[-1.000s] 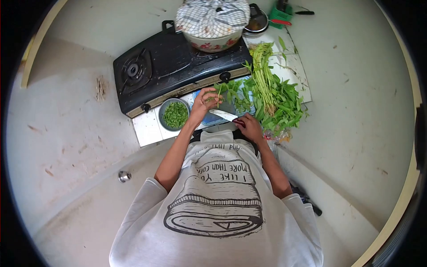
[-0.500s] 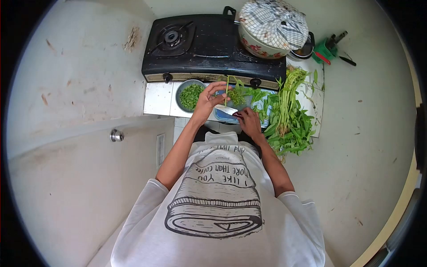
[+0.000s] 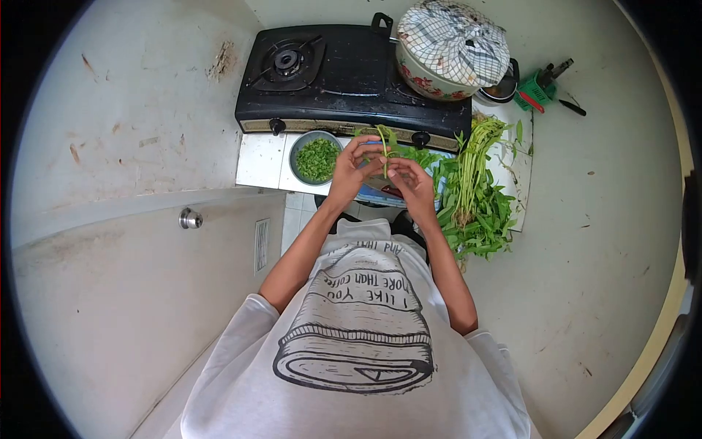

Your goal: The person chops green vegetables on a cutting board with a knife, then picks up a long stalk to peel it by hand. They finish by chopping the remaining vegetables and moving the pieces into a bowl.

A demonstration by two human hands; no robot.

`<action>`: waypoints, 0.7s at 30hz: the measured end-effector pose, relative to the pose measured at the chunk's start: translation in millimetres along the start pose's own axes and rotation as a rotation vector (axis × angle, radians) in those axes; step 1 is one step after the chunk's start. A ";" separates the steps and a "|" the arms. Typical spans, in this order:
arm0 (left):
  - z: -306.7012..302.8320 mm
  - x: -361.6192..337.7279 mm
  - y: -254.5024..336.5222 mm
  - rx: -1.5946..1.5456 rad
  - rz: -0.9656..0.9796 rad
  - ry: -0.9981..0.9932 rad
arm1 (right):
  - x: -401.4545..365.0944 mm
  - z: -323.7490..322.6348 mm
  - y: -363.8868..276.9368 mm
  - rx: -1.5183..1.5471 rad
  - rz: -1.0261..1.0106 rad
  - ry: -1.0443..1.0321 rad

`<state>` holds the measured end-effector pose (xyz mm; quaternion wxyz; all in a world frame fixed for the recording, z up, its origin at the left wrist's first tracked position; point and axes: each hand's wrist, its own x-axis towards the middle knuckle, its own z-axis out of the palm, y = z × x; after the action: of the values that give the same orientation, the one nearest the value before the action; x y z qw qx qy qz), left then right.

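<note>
My left hand pinches a thin green vegetable stem, held upright with leaves beside its top. Close against it, my right hand has its thumb and fingertips closed at the stem's lower part. A knife with a dark red handle shows low beside my right hand, over the blue tray; much of it is hidden. Leafy greens lie in the tray, partly behind my hands. Left of them, a grey bowl contains small cut green pieces.
A large bundle of leafy stems hangs over the counter's right edge. Behind my hands stands a black two-burner stove. A flowered pot under a checked cloth sits on it. A green utensil basket stands at the far right.
My right hand has risen from the knife handle to the stem, meeting my left hand. The knife no longer points up at the stem. My left hand has shifted slightly right.
</note>
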<state>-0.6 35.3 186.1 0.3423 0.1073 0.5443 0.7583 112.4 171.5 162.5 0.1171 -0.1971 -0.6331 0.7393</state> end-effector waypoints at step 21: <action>0.0 15.9 -10.3 0.193 -0.082 -0.166 | -15.8 -10.9 -6.0 -0.087 -0.013 0.128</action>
<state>-8.3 47.2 173.5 0.4048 0.1798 0.5884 0.6765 130.9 175.5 169.3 0.1533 -0.2448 -0.6572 0.6962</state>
